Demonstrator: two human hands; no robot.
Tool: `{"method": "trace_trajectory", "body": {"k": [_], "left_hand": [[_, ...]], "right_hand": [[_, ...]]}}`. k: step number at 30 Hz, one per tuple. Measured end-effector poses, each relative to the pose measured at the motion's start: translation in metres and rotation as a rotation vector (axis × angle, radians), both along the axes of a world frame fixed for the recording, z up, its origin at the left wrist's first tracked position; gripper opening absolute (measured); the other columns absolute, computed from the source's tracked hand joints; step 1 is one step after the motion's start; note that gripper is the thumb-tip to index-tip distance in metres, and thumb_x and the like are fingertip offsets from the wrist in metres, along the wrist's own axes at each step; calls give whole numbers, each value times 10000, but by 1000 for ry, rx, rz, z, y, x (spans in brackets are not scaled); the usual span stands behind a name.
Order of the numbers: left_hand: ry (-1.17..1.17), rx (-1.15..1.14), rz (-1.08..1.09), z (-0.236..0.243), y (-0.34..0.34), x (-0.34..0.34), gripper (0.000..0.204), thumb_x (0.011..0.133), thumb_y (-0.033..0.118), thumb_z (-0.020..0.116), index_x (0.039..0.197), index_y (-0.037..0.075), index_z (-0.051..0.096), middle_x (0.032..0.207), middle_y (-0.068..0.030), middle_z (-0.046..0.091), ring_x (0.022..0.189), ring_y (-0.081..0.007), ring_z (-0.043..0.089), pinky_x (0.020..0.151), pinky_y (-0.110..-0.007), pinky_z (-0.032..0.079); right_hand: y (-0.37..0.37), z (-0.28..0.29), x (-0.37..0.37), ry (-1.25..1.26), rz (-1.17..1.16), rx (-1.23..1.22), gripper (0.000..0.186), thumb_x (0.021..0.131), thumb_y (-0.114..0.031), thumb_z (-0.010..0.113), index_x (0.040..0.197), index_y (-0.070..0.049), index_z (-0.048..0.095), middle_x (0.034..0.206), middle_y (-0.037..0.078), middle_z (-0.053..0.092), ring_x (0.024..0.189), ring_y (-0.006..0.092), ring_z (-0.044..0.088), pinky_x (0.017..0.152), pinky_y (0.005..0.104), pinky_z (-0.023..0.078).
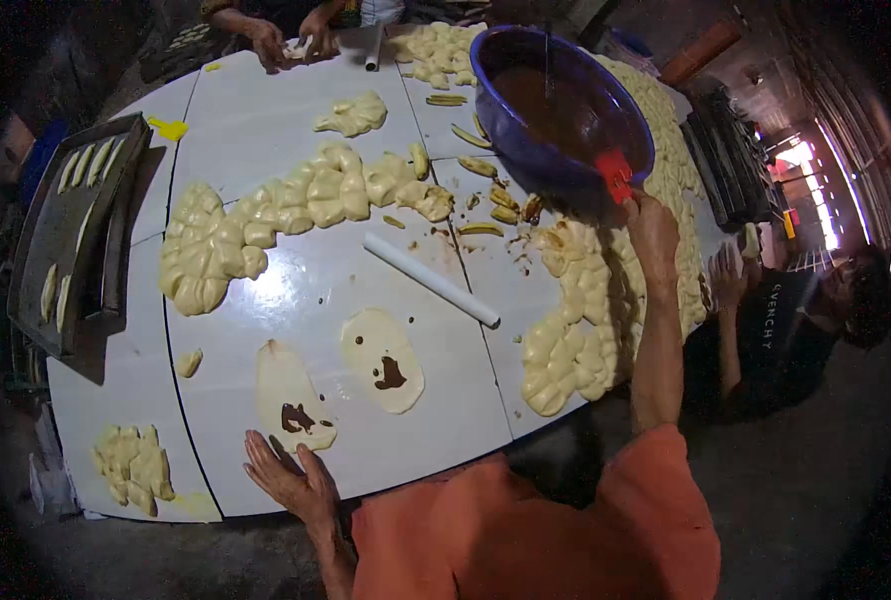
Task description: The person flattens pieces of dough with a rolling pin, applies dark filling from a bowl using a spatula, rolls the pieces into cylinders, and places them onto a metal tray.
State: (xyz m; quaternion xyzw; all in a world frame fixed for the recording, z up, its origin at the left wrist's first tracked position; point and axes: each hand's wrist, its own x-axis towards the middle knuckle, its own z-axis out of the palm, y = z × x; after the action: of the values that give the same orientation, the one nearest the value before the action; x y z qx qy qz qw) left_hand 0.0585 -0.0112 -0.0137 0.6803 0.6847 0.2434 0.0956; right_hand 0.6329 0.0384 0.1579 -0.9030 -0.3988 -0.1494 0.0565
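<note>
My left hand (291,480) lies with its fingers apart on the tiled table (236,475), at the lower edge of a flattened dough oval (278,375) with a dark brown smear. A second oval (384,338) with dark brown spots lies to its right. My right hand (651,225) grips a red plastic scraper (614,172) at the near rim of a large purple basin (494,100) of brown liquid; the scraper's head is inside the basin. A white rolling pin (431,278) lies diagonally above the ovals, and several pieces of banana (478,167) lie left of and below the basin.
Metal trays (51,280) with pale strips stand at left. Dough lumps cover parts of the table (206,250), (566,360). A person's hands (266,40) handle something at the far edge beside a metal tube (373,48). Another person (786,330) in dark clothing is at right, near dark trays (726,160).
</note>
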Motion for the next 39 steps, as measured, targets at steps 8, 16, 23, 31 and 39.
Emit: {"method": "trace_trajectory", "body": {"k": [8, 16, 23, 31, 39], "left_hand": [[-226, 65, -12, 11, 6, 1, 472, 1005, 186, 579, 1425, -21, 517, 1562, -232, 441, 1477, -411, 370, 1239, -590, 154], [-191, 107, -600, 55, 120, 141, 302, 892, 133, 736, 1186, 70, 702, 1203, -102, 688, 1176, -295, 631, 1187, -623, 246], [-214, 109, -797, 32, 179, 262, 281, 871, 148, 733, 1138, 68, 701, 1140, -119, 704, 1119, -281, 645, 1115, -535, 346], [11, 87, -789, 9, 201, 330, 186, 873, 220, 727, 1049, 159, 738, 997, -48, 703, 983, -239, 647, 856, -421, 409], [3, 110, -861, 13, 210, 333, 107, 882, 231, 693, 866, 128, 718, 823, -67, 678, 887, -238, 681, 822, -414, 417]], "right_hand": [[-22, -98, -93, 633, 98, 238, 350, 998, -338, 611, 1176, -44, 677, 939, 211, 737, 881, 369, 729, 778, 457, 541], [6, -120, -109, 414, 285, 119, 228, 1031, -291, 585, 1145, -109, 661, 906, 161, 731, 785, 378, 705, 690, 463, 547], [16, -124, -103, 413, 367, 54, 190, 1053, -296, 547, 1085, -138, 646, 908, 126, 717, 774, 363, 705, 655, 478, 554], [14, -145, -98, 344, 385, 86, 231, 990, -228, 647, 1183, -118, 711, 856, 147, 717, 736, 362, 693, 669, 451, 547], [2, -146, -70, 785, 366, 120, 333, 994, -307, 657, 1197, -50, 714, 776, 172, 727, 653, 315, 708, 547, 385, 528]]}}
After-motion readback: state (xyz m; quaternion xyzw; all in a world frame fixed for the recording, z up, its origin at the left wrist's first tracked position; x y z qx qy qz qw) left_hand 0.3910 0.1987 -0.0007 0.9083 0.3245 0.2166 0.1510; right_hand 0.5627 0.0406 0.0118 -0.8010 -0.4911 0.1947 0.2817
